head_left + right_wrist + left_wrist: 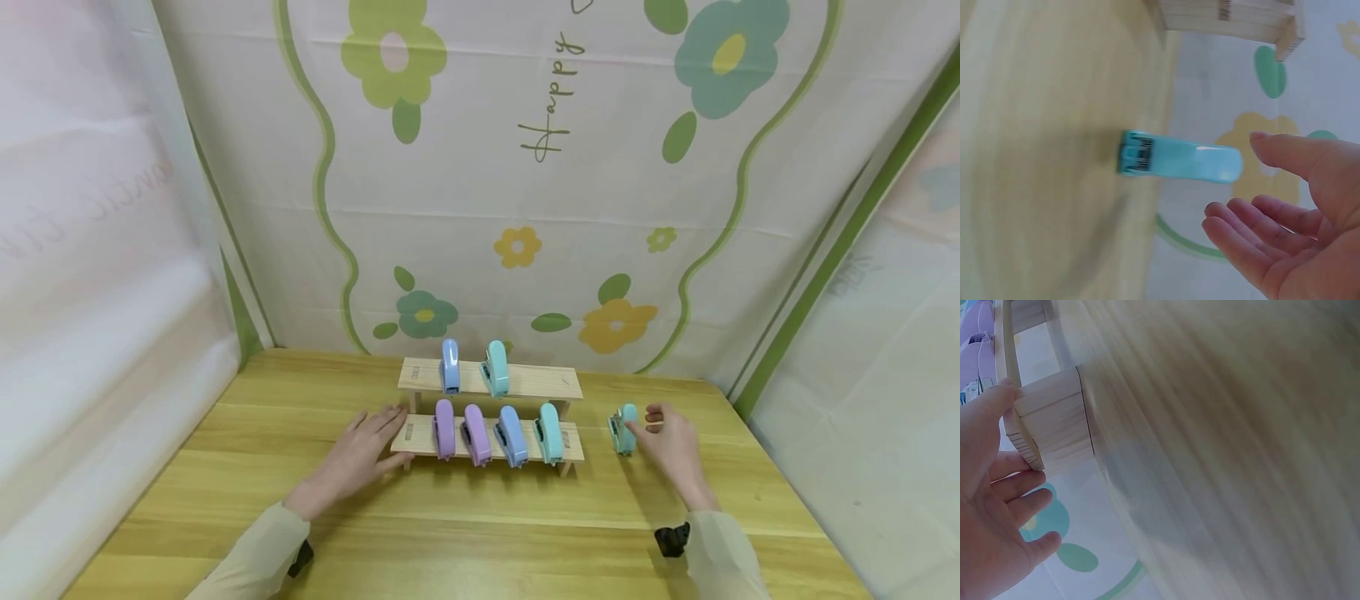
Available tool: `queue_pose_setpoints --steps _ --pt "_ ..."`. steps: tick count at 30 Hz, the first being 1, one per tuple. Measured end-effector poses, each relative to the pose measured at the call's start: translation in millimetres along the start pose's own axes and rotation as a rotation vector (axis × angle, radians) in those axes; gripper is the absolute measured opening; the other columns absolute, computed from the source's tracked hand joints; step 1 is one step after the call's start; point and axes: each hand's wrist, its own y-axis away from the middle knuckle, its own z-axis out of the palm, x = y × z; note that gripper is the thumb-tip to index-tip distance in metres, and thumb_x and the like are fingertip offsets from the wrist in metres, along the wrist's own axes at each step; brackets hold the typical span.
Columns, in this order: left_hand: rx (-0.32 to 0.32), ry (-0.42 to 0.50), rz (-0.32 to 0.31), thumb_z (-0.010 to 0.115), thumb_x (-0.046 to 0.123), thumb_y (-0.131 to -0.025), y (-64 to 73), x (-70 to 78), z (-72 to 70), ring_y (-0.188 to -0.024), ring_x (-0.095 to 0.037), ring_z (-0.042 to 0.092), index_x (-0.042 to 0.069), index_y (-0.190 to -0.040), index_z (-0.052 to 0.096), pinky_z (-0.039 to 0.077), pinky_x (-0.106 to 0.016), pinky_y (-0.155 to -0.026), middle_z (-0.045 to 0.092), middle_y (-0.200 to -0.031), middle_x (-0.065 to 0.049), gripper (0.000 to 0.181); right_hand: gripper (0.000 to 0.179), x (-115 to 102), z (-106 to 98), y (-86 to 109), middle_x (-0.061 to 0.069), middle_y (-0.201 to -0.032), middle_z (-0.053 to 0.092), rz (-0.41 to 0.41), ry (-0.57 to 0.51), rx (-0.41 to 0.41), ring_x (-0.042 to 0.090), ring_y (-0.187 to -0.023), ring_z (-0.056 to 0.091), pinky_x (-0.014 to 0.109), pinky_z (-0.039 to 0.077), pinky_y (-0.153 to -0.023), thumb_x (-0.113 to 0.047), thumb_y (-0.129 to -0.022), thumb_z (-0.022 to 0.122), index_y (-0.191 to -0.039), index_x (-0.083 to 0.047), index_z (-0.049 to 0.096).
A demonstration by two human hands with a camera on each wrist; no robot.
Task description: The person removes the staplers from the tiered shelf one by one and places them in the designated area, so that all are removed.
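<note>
My left hand [363, 450] pinches the left end of the lower shelf of a two-tier wooden stand [525, 380], thumb at the front edge and index finger at the back corner. On the lower shelf stand two purple staplers [444, 429], a blue stapler [511, 436] and a teal stapler [551, 432]. Another blue stapler [450, 367] and teal stapler [496, 368] are on the upper shelf. Right of the stand, a lone teal stapler [1185, 159] stands on end on the table. My right hand [1297, 219] is beside its rounded top, thumb and fingers apart, holding nothing.
A wood-grain table [465, 550] carries everything. Behind it hangs a white cloth [450, 183] printed with flowers, and cloth sides rise at left and right. A black band [672, 540] is on my right wrist.
</note>
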Motion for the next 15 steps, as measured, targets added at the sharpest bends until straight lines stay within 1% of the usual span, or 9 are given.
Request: queue_pose_setpoints --steps 7,15 --pt "0.001 0.013 -0.009 0.074 0.042 -0.087 0.3 0.4 0.0 -0.132 -0.038 0.055 -0.003 -0.138 0.054 0.039 -0.062 -0.113 0.056 -0.143 -0.02 0.072 0.047 -19.3 -12.1 -3.4 0.035 -0.112 0.066 -0.078 0.025 0.066 0.046 -0.098 0.069 0.051 0.061 -0.079 -0.021 -0.091 0.072 -0.12 0.012 0.057" --pt "0.004 0.012 -0.007 0.074 0.042 -0.086 0.4 0.5 0.5 -0.132 -0.037 0.055 -0.003 -0.138 0.054 0.039 -0.062 -0.113 0.056 -0.143 -0.02 0.072 0.043 -46.7 -19.3 -4.5 0.032 -0.112 0.067 -0.139 0.033 0.076 0.044 -0.097 0.069 0.05 0.061 -0.081 -0.021 -0.091 0.072 -0.118 0.01 0.058"
